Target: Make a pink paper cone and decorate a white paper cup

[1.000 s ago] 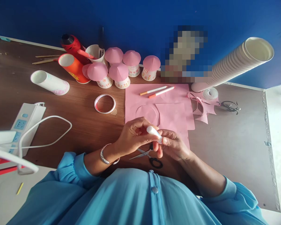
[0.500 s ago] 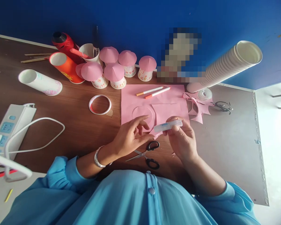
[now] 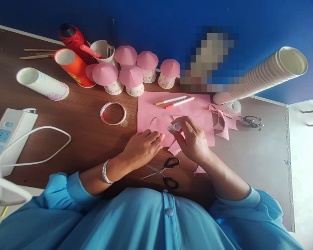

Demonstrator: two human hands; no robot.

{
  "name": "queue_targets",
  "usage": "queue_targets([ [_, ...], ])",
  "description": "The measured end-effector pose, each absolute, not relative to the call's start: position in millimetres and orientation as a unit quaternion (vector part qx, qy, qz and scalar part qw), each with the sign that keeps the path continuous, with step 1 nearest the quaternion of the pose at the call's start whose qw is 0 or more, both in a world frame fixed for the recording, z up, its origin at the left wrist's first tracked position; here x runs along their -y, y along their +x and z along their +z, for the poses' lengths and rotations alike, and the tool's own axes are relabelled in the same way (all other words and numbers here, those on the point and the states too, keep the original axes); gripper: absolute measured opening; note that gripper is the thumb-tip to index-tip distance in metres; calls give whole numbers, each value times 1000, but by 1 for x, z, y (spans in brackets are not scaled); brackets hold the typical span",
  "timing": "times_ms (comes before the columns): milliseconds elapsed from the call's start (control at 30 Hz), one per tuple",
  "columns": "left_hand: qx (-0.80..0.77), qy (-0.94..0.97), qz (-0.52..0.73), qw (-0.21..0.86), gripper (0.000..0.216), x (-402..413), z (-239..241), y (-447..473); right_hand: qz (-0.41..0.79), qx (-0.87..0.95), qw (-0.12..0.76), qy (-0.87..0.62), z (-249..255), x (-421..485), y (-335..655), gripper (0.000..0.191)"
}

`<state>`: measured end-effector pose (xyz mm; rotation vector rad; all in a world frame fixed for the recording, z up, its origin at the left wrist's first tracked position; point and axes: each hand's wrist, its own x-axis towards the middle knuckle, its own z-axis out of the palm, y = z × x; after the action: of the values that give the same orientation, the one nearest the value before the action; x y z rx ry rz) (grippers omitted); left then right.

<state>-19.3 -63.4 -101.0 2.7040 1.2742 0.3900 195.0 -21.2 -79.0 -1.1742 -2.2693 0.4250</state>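
Observation:
My right hand is closed around a white glue stick, held by thumb and fingers above the pink paper. Below it lies a pink paper circle on a larger pink sheet. My left hand is at the near left edge of the circle, fingers curled in and thumb against them; whatever they pinch is hidden. A pair of black-handled scissors lies partly spread on the table close to my body. Pink scraps are beside my right hand.
Several paper cups with pink cone roofs stand at the back. Two markers lie on the sheet. A tape ring and a white power strip are leftward. A tall cup stack leans at right, near clear tape.
My right hand has turned over and moved left and forward, with the glue stick now nearly end-on. My left hand's fingers have curled in. The view has shifted slightly.

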Motion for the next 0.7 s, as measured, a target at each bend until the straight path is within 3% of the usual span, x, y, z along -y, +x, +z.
queue_targets([
  [333,-417,899,128,48,29,63,-103,-21,169,866,234,-409,-87,11,187,12],
  [700,-411,899,147,30,28,64,-106,-19,153,874,250,-387,-86,6,190,9],
])
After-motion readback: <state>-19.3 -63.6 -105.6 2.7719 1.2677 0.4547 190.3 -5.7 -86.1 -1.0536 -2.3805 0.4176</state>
